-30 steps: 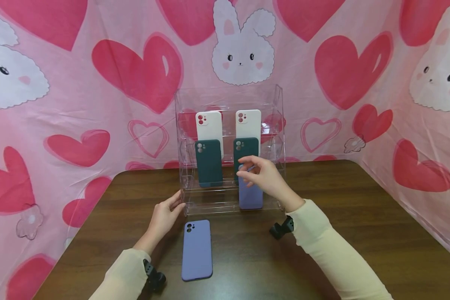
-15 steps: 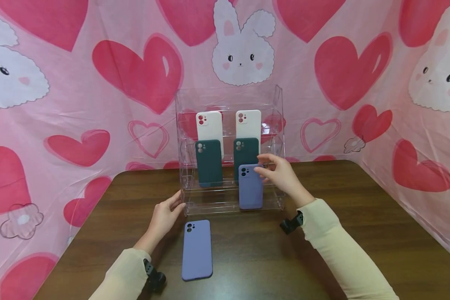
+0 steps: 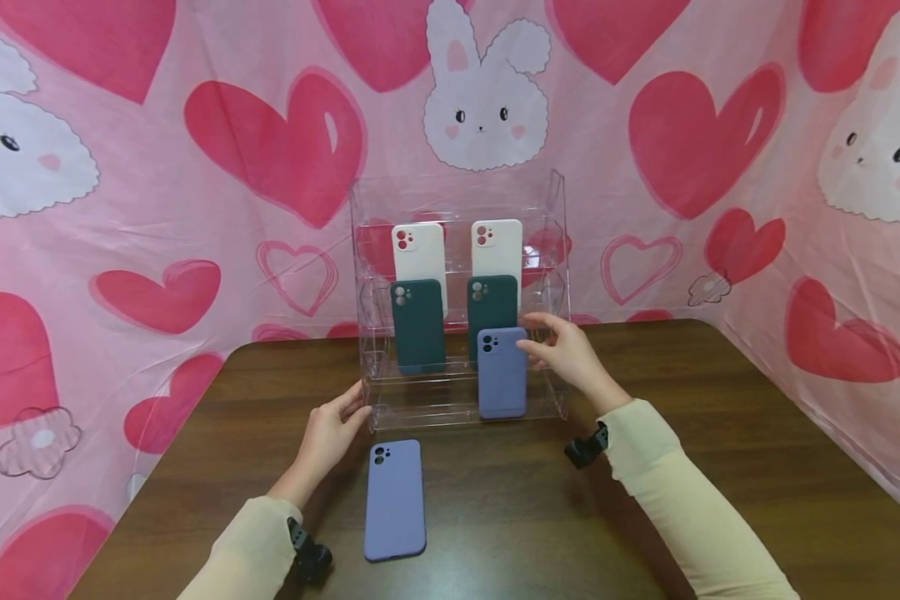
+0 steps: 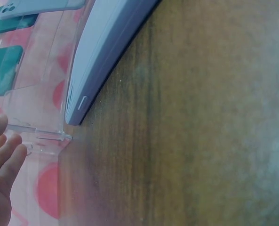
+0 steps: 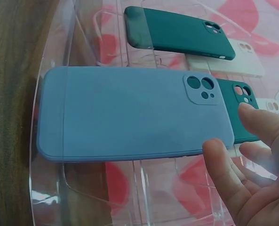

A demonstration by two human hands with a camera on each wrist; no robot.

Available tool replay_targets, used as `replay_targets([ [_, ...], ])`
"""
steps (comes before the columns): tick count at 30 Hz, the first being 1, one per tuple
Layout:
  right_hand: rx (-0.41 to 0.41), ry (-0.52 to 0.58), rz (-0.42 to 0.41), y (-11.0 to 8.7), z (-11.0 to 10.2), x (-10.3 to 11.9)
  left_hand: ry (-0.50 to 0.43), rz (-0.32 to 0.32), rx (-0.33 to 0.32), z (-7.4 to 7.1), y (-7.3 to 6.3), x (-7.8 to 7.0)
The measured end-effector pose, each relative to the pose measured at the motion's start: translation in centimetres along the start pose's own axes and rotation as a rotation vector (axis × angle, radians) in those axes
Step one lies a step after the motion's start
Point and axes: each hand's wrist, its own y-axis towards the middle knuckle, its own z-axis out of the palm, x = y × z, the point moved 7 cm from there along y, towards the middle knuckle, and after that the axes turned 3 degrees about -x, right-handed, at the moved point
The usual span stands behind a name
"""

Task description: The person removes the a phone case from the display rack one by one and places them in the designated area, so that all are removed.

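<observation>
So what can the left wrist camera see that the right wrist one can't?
Only the left wrist view shows the left hand and the loose lavender phone case lying on the wood-grain table.

Only the right wrist view shows the right hand, recognisable white phone cases and nearly the full back of the standing lavender phone case.

Both share part of that standing case, two green phone cases, the clear rack, the table and the pink heart-patterned backdrop.

Green cases point(image 3: 418, 329) partly hide the white cases point(image 3: 424, 257). The left wrist view's top edge cuts off the lavender case point(image 4: 100, 49) lying on the tabletop point(image 4: 186, 122).
</observation>
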Motion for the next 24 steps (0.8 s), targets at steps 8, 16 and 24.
replay_targets([
  [8, 0.002, 0.026, 0.028, 0.1, 0.6, -0.6, -0.012, -0.021, 0.007, 0.0, 0.0, 0.1],
  [16, -0.018, 0.049, 0.035, 0.1, 0.9, -0.9, -0.022, -0.028, 0.007, 0.0, 0.0, 0.2],
  [24, -0.050, 0.041, 0.020, 0.2, 0.9, -1.1, -0.016, -0.015, 0.005, 0.0, 0.0, 0.1],
])
